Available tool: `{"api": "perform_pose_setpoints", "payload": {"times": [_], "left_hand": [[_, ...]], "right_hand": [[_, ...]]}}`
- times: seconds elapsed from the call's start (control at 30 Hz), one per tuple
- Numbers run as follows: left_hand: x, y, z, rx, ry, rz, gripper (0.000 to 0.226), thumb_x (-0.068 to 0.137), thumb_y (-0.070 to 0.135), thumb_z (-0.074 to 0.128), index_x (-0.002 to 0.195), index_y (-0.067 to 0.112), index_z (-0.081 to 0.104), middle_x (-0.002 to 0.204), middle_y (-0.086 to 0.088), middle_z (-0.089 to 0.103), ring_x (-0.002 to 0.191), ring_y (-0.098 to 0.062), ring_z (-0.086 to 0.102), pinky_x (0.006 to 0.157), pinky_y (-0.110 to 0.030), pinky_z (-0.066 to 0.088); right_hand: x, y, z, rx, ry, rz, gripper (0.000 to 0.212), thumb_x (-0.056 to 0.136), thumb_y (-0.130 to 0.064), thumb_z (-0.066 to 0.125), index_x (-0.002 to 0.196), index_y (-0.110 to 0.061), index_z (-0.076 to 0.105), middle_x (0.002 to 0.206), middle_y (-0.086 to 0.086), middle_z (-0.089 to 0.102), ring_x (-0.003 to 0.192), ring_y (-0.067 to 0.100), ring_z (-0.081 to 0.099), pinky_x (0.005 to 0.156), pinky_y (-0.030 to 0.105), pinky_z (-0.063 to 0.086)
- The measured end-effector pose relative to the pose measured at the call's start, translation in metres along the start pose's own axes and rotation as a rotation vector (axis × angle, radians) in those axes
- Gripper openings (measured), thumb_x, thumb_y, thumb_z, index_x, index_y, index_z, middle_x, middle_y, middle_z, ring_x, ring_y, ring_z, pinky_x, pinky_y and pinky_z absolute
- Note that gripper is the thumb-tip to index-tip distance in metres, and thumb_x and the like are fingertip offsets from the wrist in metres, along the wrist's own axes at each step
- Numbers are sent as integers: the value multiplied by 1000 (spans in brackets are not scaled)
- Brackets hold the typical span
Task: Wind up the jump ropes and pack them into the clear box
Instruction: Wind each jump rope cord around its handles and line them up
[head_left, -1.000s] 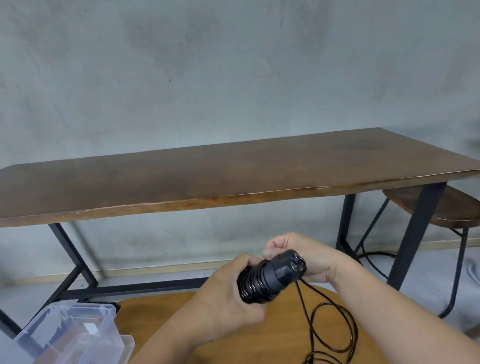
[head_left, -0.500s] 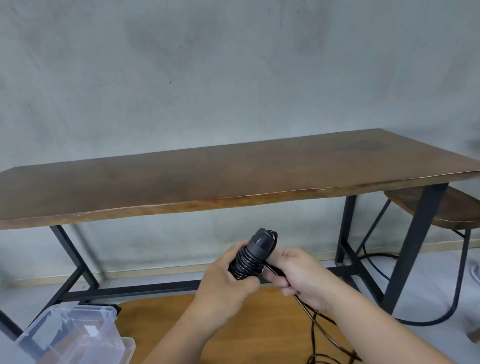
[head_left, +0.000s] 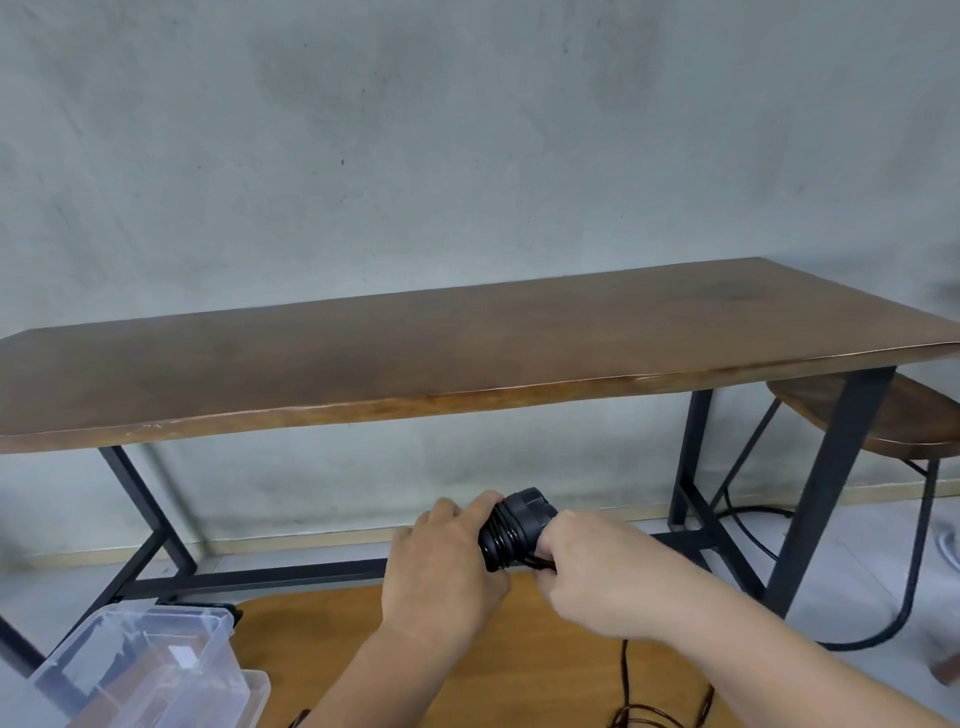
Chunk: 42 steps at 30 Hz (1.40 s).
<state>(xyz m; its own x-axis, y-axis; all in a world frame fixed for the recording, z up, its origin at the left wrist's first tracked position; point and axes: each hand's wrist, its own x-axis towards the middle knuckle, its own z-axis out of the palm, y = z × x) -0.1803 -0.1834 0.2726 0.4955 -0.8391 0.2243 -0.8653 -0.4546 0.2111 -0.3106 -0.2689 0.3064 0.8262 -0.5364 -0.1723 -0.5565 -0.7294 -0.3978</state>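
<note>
Ribbed black jump-rope handle (head_left: 511, 527), glossy coils

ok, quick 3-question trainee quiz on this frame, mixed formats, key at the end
1. True or false: the jump rope handles lie inside the clear box.
2. Multiple choice: the loose rope hangs below which hand? A) left hand B) right hand C) neither
3. Fill in: the clear box sits at the lower ____ of the view.

Key:
1. False. Both hands hold the handles in the air, above the lower wooden surface.
2. B. The rope drops from under the right hand.
3. Left.
</note>
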Motion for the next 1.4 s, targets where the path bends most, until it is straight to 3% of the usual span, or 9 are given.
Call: {"api": "perform_pose_setpoints", "payload": {"times": [0.23, 0.37, 0.47, 0.6, 0.77, 0.93, 1.07, 1.2, 1.4], "left_hand": [[3, -7, -5, 178, -143, 244, 65, 83, 36, 56, 141, 49, 30, 117, 7, 50, 108, -17, 50, 90, -28, 34], [-3, -10, -14, 32, -275, 351, 66, 80, 36, 59, 139, 55, 36, 112, 14, 51, 97, -10, 49, 73, -15, 27], [-4, -15, -17, -94, -329, 356, 66, 77, 37, 61, 134, 60, 38, 108, 16, 53, 96, -7, 52, 73, -7, 33], [-7, -17, -20, -239, -414, 323, 56, 74, 34, 65, 119, 61, 46, 100, 14, 56, 91, -7, 55, 83, -29, 51], [-14, -13, -29, -468, -458, 283, 39, 74, 24, 69, 101, 50, 59, 87, 12, 63, 76, -6, 58, 70, -23, 49], [-14, -10, -35, -635, -362, 208, 48, 70, 22, 70, 105, 51, 55, 89, 15, 69, 75, -4, 64, 72, -20, 53], [-14, -18, -35, -974, -464, 101, 75, 64, 25, 74, 127, 53, 46, 101, -1, 71, 89, -22, 69, 79, -29, 55], [-13, -19, -31, -1235, -404, -29, 53, 59, 30, 74, 112, 28, 67, 103, -19, 69, 83, -24, 67, 78, -32, 54], [-13, -9, -18, -1250, -309, -163, 36, 62, 27, 73, 97, 30, 70, 95, -14, 70, 77, -21, 68, 72, -31, 53]], "right_hand": [[-1, -11, -55, -237, -103, -139, 9, 82, -16, 65, 83, -17, 75, 77, 0, 71, 76, 19, 67, 68, 37, 59], [22, 4, -73, -73, -293, -227, 11, 82, -32, 77, 87, -22, 78, 81, -5, 74, 75, 9, 65, 76, 30, 56], [33, 13, -74, 59, -332, -257, 17, 79, -36, 80, 90, -23, 79, 85, -1, 74, 77, 16, 63, 73, 31, 53], [40, 18, -69, 216, -362, -294, 21, 77, -36, 81, 90, -20, 80, 91, 6, 74, 77, 21, 58, 70, 32, 49], [44, 26, -62, 412, -382, -261, 16, 79, -27, 80, 87, -13, 78, 78, 6, 68, 69, 17, 51, 64, 23, 45], [46, 41, -38, 778, -261, -212, 15, 80, -26, 76, 87, -13, 78, 89, 15, 68, 83, 26, 60, 83, 42, 49], [44, 47, -12, 1104, -232, -154, 28, 95, -5, 57, 70, -6, 69, 60, 6, 56, 49, 12, 47, 60, 30, 27], [40, 43, 6, 1295, -54, -23, 31, 97, -14, 58, 70, -12, 74, 62, 1, 49, 46, 6, 34, 45, 17, 23], [28, 28, 8, 1214, 304, 118, 15, 93, -18, 66, 90, -6, 73, 56, -4, 54, 47, 7, 43, 48, 18, 39]]}}
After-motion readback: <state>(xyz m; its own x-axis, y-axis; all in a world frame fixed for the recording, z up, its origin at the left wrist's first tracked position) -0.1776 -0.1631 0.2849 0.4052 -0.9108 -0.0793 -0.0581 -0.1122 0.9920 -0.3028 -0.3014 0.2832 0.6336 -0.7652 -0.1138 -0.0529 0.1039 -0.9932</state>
